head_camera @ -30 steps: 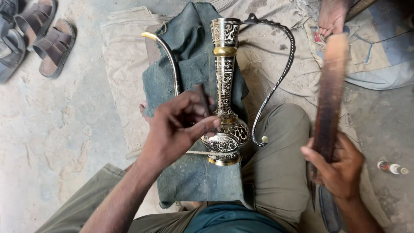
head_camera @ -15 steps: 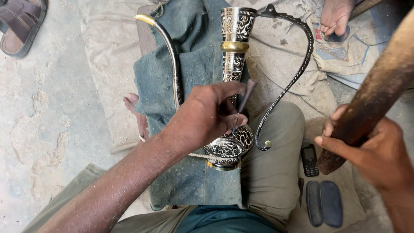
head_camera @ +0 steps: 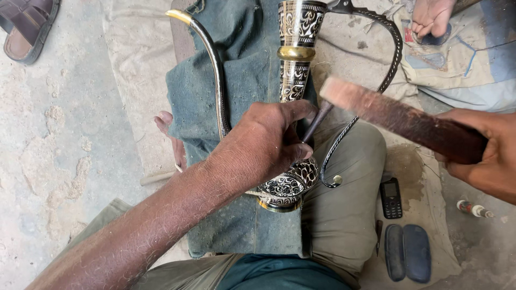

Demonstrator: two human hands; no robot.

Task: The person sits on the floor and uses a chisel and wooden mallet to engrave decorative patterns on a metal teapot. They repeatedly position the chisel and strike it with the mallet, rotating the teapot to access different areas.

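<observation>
Engraved brass ewer [head_camera: 293, 107]; left hand [head_camera: 263, 142] pinches chisel [head_camera: 317, 121]; right hand [head_camera: 492, 156] grips wooden mallet [head_camera: 398, 121].

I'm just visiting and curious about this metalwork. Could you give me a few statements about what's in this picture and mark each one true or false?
1. The left hand holds a thin chisel against the engraved metal ewer. True.
2. The right hand is empty. False: it grips a wooden mallet raised over the chisel.
3. The ewer lies on a dark green cloth across the person's lap. True.
4. A small mobile phone lies on the ground by the person's leg. True.
5. The sandal sits on the cloth beside the ewer. False: it lies apart on the bare ground at the upper left.
</observation>
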